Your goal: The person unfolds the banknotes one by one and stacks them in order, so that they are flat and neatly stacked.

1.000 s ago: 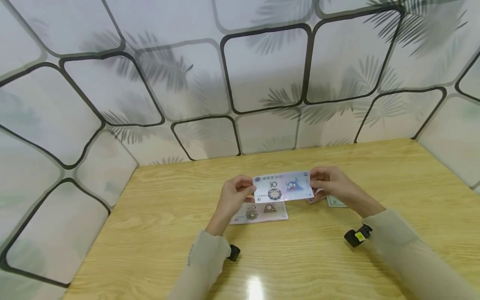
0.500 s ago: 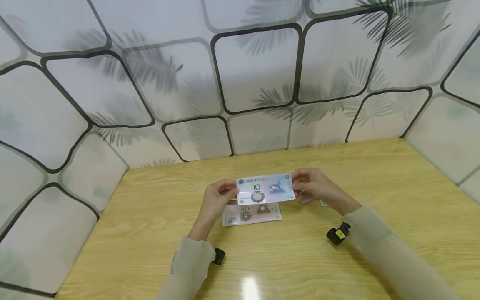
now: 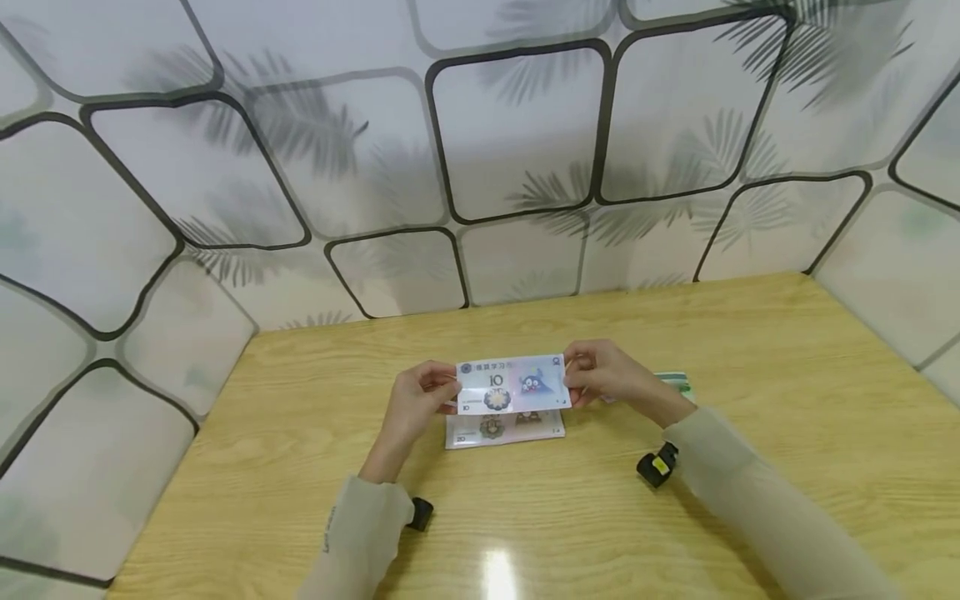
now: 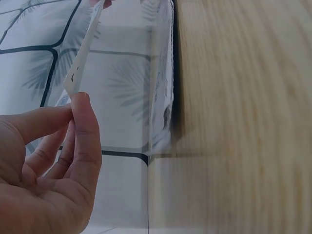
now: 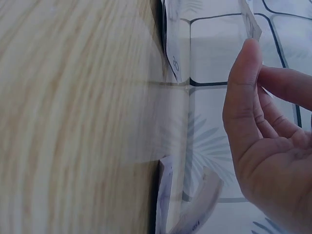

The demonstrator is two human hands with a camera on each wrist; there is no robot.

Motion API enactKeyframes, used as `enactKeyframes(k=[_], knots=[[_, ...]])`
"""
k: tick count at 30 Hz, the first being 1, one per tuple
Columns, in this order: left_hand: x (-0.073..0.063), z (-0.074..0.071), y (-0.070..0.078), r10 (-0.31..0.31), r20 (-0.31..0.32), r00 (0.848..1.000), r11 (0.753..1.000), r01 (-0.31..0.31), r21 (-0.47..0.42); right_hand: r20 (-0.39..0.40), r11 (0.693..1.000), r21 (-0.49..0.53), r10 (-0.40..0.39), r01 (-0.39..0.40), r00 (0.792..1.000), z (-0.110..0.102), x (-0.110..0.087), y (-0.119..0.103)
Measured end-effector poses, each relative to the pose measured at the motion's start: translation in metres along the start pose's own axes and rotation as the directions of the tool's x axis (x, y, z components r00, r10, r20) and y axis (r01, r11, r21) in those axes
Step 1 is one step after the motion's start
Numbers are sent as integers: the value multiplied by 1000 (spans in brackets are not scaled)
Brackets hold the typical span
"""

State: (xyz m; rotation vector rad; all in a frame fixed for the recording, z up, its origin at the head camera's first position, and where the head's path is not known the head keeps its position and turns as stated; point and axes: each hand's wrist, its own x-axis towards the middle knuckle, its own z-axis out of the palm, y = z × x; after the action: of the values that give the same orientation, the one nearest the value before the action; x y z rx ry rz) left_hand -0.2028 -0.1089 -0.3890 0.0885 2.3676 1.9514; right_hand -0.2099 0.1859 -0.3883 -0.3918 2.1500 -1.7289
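Note:
A play banknote marked 10 [image 3: 513, 385], with a blue cartoon figure, is stretched flat between both hands above the table. My left hand [image 3: 414, 404] pinches its left edge between thumb and fingers, and my right hand [image 3: 611, 373] pinches the right edge. Below and partly behind it lies a pinkish stack of 20 notes [image 3: 506, 431] on the table. In the left wrist view the held note [image 4: 83, 53] is seen nearly edge-on, apart from the stack [image 4: 163, 83]. The right wrist view shows the stack's end [image 5: 171, 44] and other notes [image 5: 164, 195] nearer the wrist.
Behind the right forearm a green note [image 3: 677, 383] lies on the wooden table [image 3: 315, 467], partly covered by the arm. A patterned wall covering [image 3: 525, 133] rises at the table's back edge and along the sides. Small black wrist cameras [image 3: 656, 467] hang beneath the sleeves.
Both hands have carried the 10 note left and slightly down, until it hangs over the upper part of the 20 stack. More of the green note shows now. The head view shifted slightly.

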Motion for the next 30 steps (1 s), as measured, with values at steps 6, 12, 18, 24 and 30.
enactKeyframes(k=[6,12,18,24,30], knots=[[-1,-3,-3,-11,26,1000,1000,11,11,14,999,-14,33,-33,999,3,2,-1],[1,-3,-4,-33,50,998,999,30,44,28,997,-64,48,-46,998,4,5,-1],[0,-7,-4,-58,78,995,996,52,78,68,995,-92,56,-50,996,6,11,2],[-1,-9,-5,-84,107,991,991,72,112,103,993,-107,64,-53,993,12,14,0],[-3,-11,-5,-120,114,986,984,103,148,112,992,-110,82,-70,990,18,14,-4]])
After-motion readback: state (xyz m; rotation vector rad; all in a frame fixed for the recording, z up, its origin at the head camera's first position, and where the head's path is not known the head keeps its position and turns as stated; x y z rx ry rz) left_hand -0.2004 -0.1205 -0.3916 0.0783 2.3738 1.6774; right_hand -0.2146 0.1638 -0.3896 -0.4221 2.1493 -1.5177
